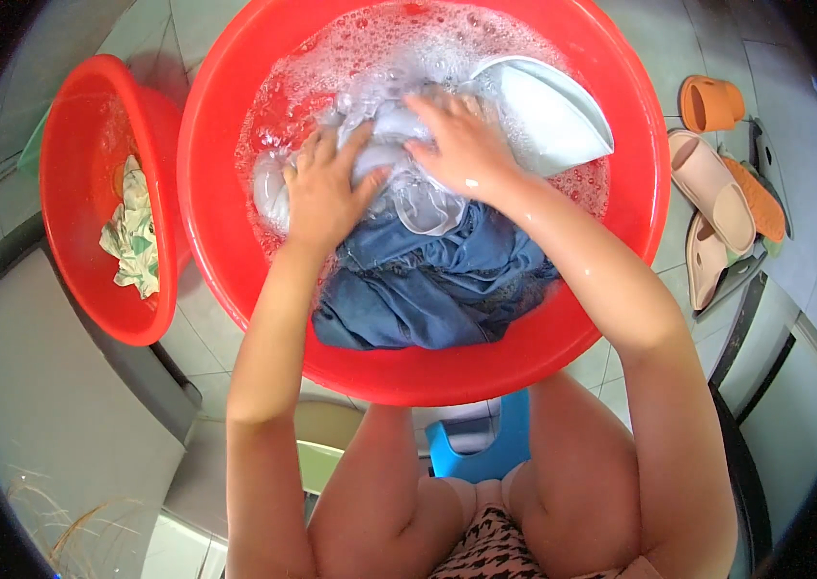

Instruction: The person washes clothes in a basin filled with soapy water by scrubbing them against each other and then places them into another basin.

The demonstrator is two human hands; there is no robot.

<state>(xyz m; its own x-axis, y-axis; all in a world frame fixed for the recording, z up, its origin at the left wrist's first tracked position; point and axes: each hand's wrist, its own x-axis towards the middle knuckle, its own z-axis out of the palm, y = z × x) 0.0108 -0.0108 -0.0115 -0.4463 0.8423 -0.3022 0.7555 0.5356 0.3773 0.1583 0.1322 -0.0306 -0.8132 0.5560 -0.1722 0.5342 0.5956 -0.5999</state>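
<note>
A large red basin (642, 183) of foamy water stands in front of me. Wet whitish cloth (428, 210) lies bunched in its middle. On the left of this cloth rests my left hand (323, 188), palm down with the fingers spread. My right hand (466, 145) lies on the cloth's right side, thumb and fingers apart, some fingertips hidden in the suds. Neither hand closes round the fabric. Blue denim clothing (418, 299) fills the near part of the basin, partly in the water. A white bowl-like vessel (553, 116) lies tilted in the foam, right of my right hand.
A smaller red basin (159, 318) with a green-and-cream patterned cloth (133, 232) stands tilted-looking at the left. Several slippers and clogs, among them a beige clog (717, 183) and an orange clog (710, 103), lie on the tiles at right. A blue plastic stool (481, 463) shows between my legs.
</note>
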